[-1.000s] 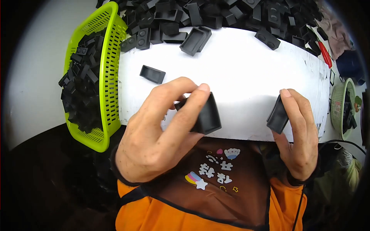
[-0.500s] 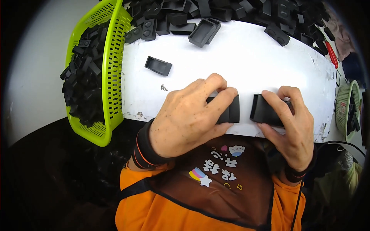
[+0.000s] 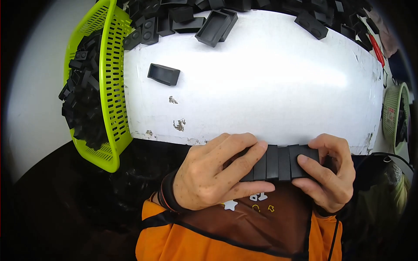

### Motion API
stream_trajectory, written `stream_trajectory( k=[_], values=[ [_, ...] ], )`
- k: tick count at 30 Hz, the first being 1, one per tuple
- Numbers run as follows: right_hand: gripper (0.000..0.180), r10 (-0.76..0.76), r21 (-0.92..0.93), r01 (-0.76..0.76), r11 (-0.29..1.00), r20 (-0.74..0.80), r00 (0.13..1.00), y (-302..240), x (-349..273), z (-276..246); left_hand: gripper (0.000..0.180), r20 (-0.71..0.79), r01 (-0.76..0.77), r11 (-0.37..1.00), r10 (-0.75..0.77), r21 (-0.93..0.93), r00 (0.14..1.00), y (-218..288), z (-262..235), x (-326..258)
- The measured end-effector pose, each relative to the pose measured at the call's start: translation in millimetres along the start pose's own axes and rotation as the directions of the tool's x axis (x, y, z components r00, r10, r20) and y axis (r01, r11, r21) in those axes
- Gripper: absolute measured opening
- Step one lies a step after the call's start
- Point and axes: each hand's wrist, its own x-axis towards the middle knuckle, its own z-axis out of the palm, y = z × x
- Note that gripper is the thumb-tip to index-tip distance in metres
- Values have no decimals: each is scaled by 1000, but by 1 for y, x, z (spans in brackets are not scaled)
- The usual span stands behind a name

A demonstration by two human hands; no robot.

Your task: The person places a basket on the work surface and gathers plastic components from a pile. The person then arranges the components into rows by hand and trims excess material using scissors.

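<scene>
Several black rectangular plastic pieces [image 3: 272, 163] stand side by side in a short row at the table's near edge. My left hand [image 3: 213, 176] is closed round the left end of this row, with the thumb low against it. At the other end, my right hand [image 3: 331, 174] grips a black piece [image 3: 307, 153] between fingers and thumb. The two groups meet or nearly meet in the middle; whether they touch is hard to tell. My left fingers hide part of the row. One loose black hollow piece [image 3: 163, 75] lies on the table farther left.
A green slotted basket [image 3: 114, 91] full of black pieces stands on the left. A heap of black pieces [image 3: 183, 15], some with round bumps, lines the far edge of the white tabletop [image 3: 244, 82]. A red-handled tool [image 3: 376, 50] and a pale green basket [image 3: 392, 115] are at right.
Both hands have come nearer to my body with the black pieces. The gap between the two held groups has closed into one row. The view has shifted slightly.
</scene>
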Motion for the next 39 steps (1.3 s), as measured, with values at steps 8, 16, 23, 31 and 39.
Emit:
stream_trajectory(
  k=[8, 16, 23, 31, 39],
  values=[
    [7, 157, -126, -192, 973, -244, 957, 16, 52, 16, 15, -112, 76, 977, -54, 199, 992, -31, 5, 49],
    [24, 122, -205, -189, 960, -301, 946, 19, 36, 13, 25, -288, 168, 976, -123, 138, 950, -29, 2, 36],
    [41, -119, -107, 97, 989, -218, 969, 17, 0, 8, 34, -125, -31, 999, 27, -33, 992, -16, -2, -4],
    [14, 137, -98, -163, 982, -234, 963, 16, 46, -1, 9, -228, 81, 997, -80, -8, 970, -43, -9, 52],
    [38, -71, -279, -26, 960, -333, 940, 13, 41, 31, 81, -159, 51, 824, 48, 564, 986, -7, 50, 56]
  ],
)
